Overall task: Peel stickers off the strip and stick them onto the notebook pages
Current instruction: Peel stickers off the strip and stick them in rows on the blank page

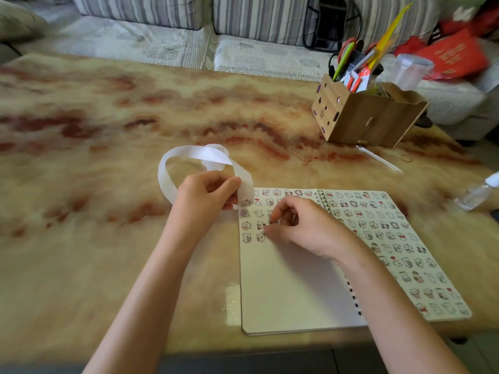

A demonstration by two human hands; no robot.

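The left hand (208, 197) grips the white strip (172, 184), which loops up and away over the counter (108, 125) just beside the open notebook (283, 287), while the right hand (305, 225), nearer the page, pinches what looks like a small sticker (273, 221) low over the left page's rows.

left grip (208, 193) pinching, fingers curled, right grip (299, 225) fingertips pinched

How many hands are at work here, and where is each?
2. The left hand holds the white strip at the top-left corner of the notebook. The right hand pinches a sticker over its left page. Neither is hidden.
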